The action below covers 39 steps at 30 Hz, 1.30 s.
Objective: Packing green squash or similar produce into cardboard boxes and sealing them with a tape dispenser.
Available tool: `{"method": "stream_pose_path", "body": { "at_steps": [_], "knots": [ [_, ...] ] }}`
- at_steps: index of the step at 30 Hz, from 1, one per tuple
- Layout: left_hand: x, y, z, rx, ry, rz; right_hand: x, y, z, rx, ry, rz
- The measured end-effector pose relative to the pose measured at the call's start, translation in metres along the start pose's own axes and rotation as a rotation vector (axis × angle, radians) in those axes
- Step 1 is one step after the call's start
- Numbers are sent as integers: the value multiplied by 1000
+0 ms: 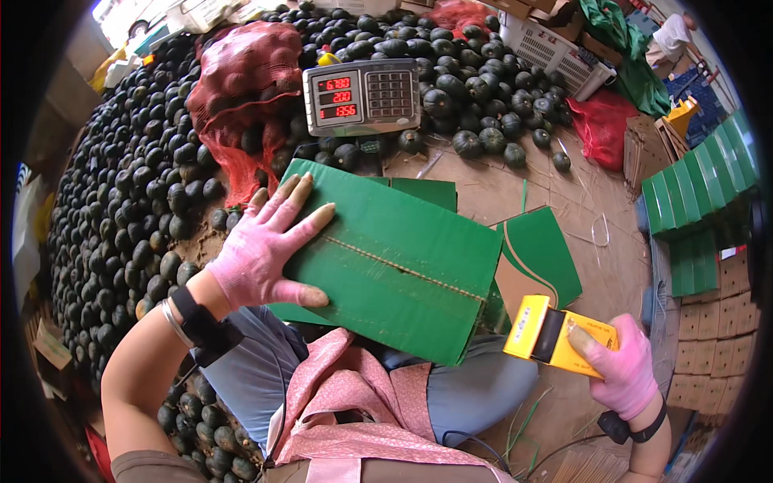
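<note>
A green cardboard box (386, 259) with its top flaps meeting at a middle seam lies tilted in front of me, above my lap. My left hand (269, 253), in a pink knitted glove with stained fingertips, rests spread on the left part of its top. My right hand (619, 362), gloved alike, grips a yellow boxy tool with a black band (558, 338), whose exact kind I cannot tell. The tool is to the right of the box, apart from it. Beyond the box stands a digital scale display (362, 96) with lit red digits and a keypad.
Dark green squashes (139, 199) are heaped at the left and back. A red mesh sack (241, 90) of produce lies beside the display. An open green carton (543, 259) sits right of the box. Stacked green boxes (700, 175) and brown cartons (712, 332) line the far right. A person (670, 39) is at back right.
</note>
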<state>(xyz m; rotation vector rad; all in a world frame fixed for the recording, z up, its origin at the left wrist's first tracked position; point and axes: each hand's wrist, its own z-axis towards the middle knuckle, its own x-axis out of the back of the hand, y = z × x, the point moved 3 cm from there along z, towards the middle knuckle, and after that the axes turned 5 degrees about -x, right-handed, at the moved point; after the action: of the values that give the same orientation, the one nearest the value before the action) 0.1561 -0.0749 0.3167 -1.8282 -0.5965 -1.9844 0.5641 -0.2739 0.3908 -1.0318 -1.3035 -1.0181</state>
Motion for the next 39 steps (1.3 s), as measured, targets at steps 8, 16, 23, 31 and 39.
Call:
{"method": "stream_pose_path", "body": {
  "at_steps": [8, 16, 23, 31, 39],
  "knots": [
    [-4, 5, 1, 0, -28, 34, 18, 29, -30, -34, 106, 66],
    [-4, 0, 1, -15, 21, 34, -51, 31, -17, 38, 65, 22],
    [3, 39, 34, -185, -109, -57, -49, -22, 49, 53, -63, -186],
    [17, 167, 109, -350, -348, -57, -60, 38, 76, -365, -399, 184],
    [31, 10, 32, 333, 573, -559, -169, -14, 43, -500, 222, 2749]
  ]
}}
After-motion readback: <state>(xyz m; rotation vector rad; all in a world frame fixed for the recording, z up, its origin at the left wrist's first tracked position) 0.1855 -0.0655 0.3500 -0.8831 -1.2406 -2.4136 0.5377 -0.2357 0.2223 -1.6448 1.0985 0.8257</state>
